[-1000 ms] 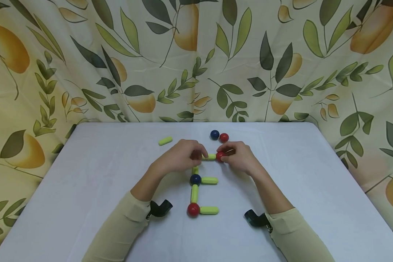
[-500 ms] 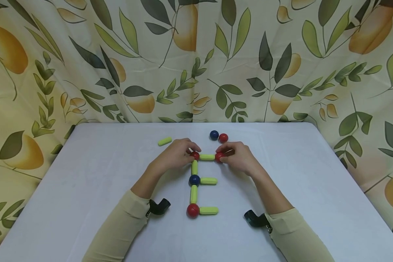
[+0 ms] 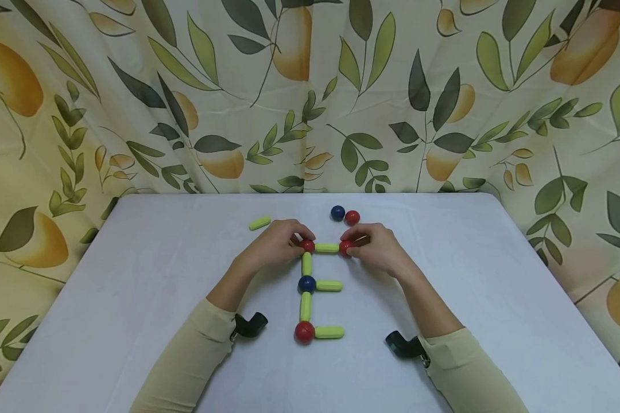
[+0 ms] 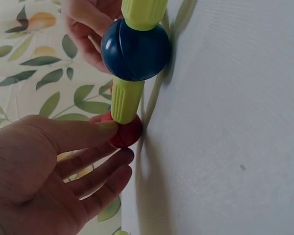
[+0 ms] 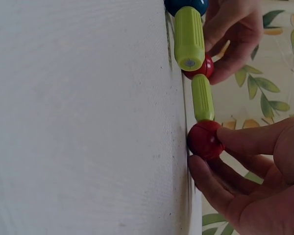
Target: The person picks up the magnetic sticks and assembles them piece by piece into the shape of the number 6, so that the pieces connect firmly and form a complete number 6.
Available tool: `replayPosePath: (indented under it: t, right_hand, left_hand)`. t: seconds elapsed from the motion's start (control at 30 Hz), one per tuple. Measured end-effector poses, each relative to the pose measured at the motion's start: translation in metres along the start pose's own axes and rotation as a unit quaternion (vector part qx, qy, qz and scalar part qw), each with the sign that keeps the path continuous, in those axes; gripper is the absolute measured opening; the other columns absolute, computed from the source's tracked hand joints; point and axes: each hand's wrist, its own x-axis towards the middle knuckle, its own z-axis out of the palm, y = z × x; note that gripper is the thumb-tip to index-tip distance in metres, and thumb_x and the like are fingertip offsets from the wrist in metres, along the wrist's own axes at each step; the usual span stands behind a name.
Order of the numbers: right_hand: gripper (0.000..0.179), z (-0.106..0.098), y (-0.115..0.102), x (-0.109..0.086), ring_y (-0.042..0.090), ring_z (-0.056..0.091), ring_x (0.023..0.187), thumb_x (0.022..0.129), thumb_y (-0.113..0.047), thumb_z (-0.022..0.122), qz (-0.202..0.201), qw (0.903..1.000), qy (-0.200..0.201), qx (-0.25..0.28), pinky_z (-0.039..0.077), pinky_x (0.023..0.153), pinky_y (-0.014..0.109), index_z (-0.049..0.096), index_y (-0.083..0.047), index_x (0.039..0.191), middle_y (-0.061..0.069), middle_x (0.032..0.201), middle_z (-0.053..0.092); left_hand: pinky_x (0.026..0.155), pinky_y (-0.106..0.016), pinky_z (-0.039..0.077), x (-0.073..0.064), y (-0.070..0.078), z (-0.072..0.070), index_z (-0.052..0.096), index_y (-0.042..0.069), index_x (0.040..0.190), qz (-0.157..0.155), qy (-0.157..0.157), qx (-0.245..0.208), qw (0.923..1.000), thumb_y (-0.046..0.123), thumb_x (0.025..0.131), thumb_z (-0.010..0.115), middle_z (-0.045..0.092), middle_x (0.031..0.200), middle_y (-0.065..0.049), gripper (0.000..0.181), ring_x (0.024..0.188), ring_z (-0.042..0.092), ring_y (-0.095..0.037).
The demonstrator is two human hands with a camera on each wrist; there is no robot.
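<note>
With its thumb and fingers my left hand (image 3: 278,244) pinches the red ball (image 4: 127,133) at the far left corner of a ball-and-rod figure. Another red ball (image 5: 206,139), at the far right end, is pinched by my right hand (image 3: 377,245). A yellow-green rod (image 3: 326,248) joins these two balls. From the left corner, a second rod (image 3: 307,264) runs to a blue ball (image 3: 307,284), and a third rod (image 3: 305,306) leads on to the near red ball (image 3: 305,332). Short rods stick out rightward from the blue ball and the near red ball.
A loose yellow-green rod (image 3: 260,223) lies at the back, left of the figure. Beyond the right hand, a loose blue ball (image 3: 338,213) and a loose red ball (image 3: 352,217) sit side by side. The white table (image 3: 160,321) ends at a patterned curtain (image 3: 372,115).
My left hand has shifted left from the top rod to the corner red ball, which now shows between its fingers. The right hand stays on its red ball.
</note>
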Motion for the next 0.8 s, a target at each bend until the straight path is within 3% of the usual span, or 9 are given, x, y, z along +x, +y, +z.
replayPosePath:
  t: [0.8]
  right_hand:
    - [0.027, -0.0070, 0.0011, -0.0014, 0.030, 0.070, 0.111, 0.096, -0.012, 0.072, -0.012, 0.9998, -0.012, 0.007, 0.055, 0.095, 0.043, 0.074, -0.009, 0.123, 0.013, 0.119, 0.075]
  left_hand:
    - [0.090, -0.031, 0.058, -0.0012, -0.0082, 0.0023, 0.076, 0.018, 0.124, -0.035, 0.010, -0.045, 0.9983, 0.010, 0.095, 0.076, 0.071, 0.119, -0.002, 0.030, 0.102, 0.065, -0.019]
